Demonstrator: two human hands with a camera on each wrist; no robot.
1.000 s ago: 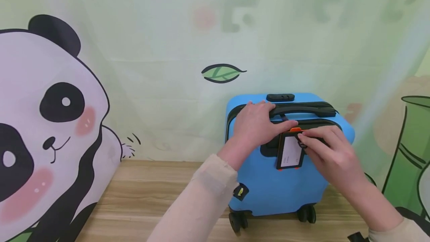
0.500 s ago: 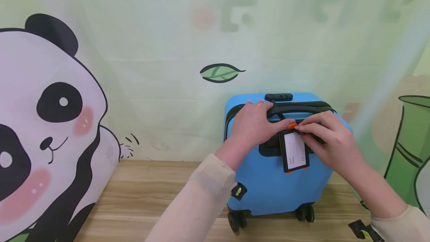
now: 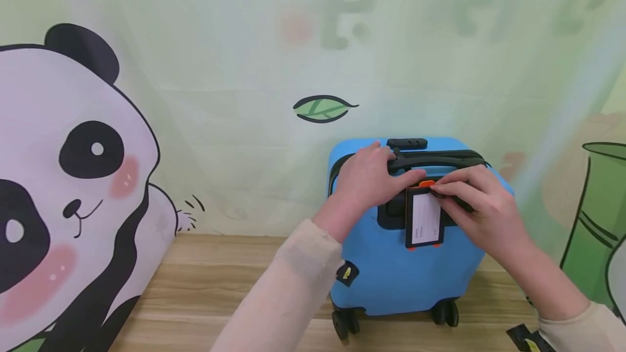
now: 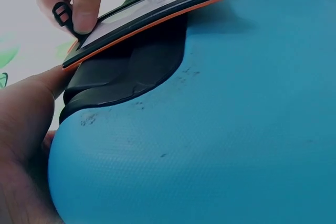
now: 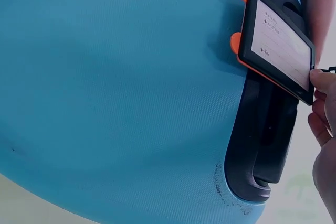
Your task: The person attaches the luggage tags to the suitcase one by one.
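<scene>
A black luggage tag [image 3: 425,219] with an orange back hangs in front of the blue suitcase [image 3: 411,281], its white card facing outward. My right hand [image 3: 489,208] pinches the tag's black strap [image 4: 62,13] at the tag's upper end; a small buckle sticks out past the thumb in the left wrist view. My left hand [image 3: 369,175] rests over the suitcase's top left, beside the black carry handle [image 3: 435,163]. Its thumb stretches to the tag's orange top edge, fingers lying near the handle's left end. In the right wrist view the card [image 5: 281,45] shows printed lines.
The suitcase stands on its black wheels [image 3: 445,313] on a wood-grain surface [image 3: 210,287]. Close behind it hangs a pale green backdrop [image 3: 235,124] printed with a panda and a leaf. Black patches with yellow marks sit near both sleeves.
Over the last second my right hand has moved up to the tag's top edge with the strap. The tag swung right, then back left to hang straighter. My left hand stays nearly in place.
</scene>
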